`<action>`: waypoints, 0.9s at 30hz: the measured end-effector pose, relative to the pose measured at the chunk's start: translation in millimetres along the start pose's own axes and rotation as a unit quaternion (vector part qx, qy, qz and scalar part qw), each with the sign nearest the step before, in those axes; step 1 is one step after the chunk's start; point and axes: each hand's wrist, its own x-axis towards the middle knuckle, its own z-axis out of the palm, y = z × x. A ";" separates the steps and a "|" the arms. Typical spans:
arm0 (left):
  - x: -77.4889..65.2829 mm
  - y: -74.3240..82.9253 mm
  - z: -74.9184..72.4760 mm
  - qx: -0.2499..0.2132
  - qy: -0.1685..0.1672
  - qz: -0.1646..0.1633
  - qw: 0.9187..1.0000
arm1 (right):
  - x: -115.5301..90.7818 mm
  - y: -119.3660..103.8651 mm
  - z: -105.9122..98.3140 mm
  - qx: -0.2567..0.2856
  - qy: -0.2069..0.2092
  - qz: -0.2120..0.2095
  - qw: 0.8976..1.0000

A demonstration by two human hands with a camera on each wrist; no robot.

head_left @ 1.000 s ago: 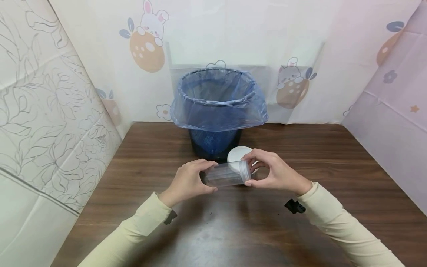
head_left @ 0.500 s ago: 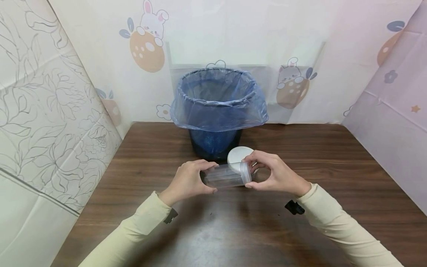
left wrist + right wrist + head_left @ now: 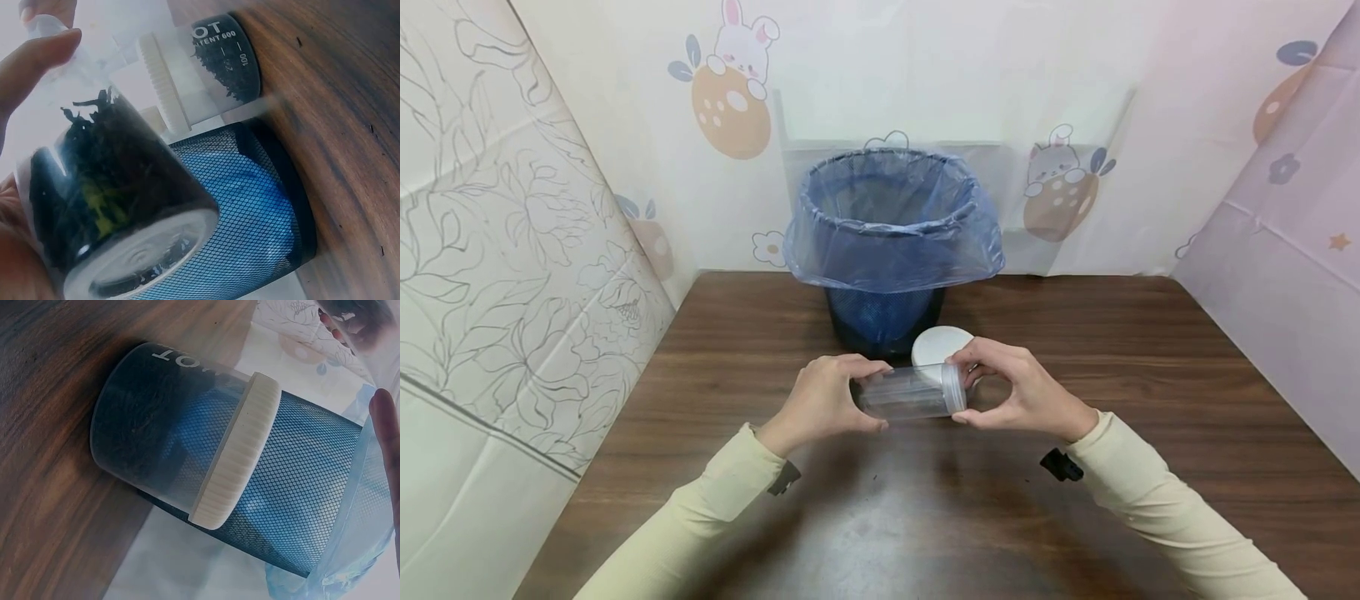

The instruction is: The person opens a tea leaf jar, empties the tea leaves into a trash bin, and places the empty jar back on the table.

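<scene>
Just in front of the bin (image 3: 883, 323), on my side of it, I hold a clear bottle (image 3: 902, 393) between my two hands. Its long axis runs sideways across the bin's front, base toward the bin's left, ridged cap (image 3: 952, 388) toward its right. My left grip (image 3: 826, 400), front-left of the bin, curls round the base end, parted only as far as the bottle's width. My right grip (image 3: 1015, 387), front-right of the bin, pinches the cap between fingers and thumb, so it is the nearer one to that end. Dark leaf-like bits (image 3: 112, 181) show inside the bottle, toward the base. Beyond the bottle, near the bin's right front, a clear jar (image 3: 156, 419) with a white lid (image 3: 938, 343) stands on the worktop (image 3: 1075, 325). I cannot tell whether the cap is fully tight.
</scene>
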 end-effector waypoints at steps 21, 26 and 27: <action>-7.4 1.5 -1.6 0.112 0.060 0.052 0.991 | -18.1 26.7 6.9 -0.112 -0.100 0.035 0.988; -5.4 -0.2 -1.4 0.112 0.055 0.045 0.991 | -20.6 31.4 9.6 -0.139 -0.086 0.000 0.987; -5.2 -0.3 -1.8 0.113 0.054 0.043 0.991 | -20.6 31.8 9.9 -0.142 -0.084 -0.004 0.986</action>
